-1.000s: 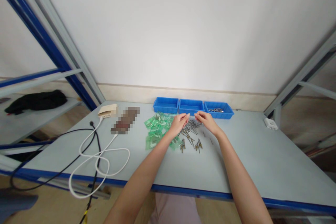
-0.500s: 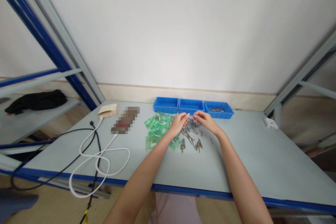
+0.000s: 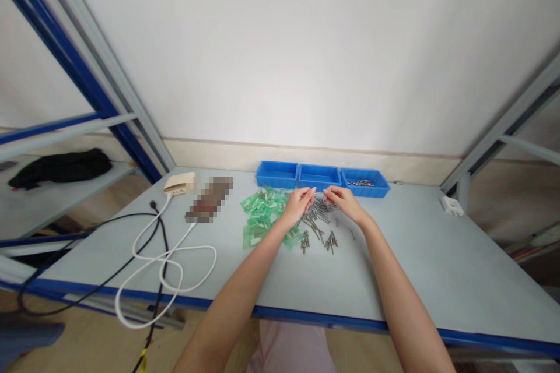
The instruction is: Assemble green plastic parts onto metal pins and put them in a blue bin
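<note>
My left hand (image 3: 300, 205) and my right hand (image 3: 343, 200) face each other above the table, fingertips a short gap apart. A thin metal screw (image 3: 319, 193) spans that gap, pinched at both ends; its details are too small to make out. Below lies a loose pile of metal screws (image 3: 322, 213), partly hidden by my hands. Two small clusters of brass-coloured bolts (image 3: 331, 240) sit nearer me. Left of the pile, green plastic bags (image 3: 263, 210) with small parts in them are heaped, partly under my left forearm.
Three blue bins (image 3: 276, 173) stand in a row at the back; the right-hand bin (image 3: 371, 191) contains metal pieces. To the left are a beige box (image 3: 179, 184), a blurred-out object (image 3: 209, 199) and looping white cable (image 3: 175, 250). A white adapter (image 3: 451, 206) lies far right.
My fingertips have drawn slightly apart, the right hand shifting a little to the right, and the thin screw between them shows more. Everything else stays put.
</note>
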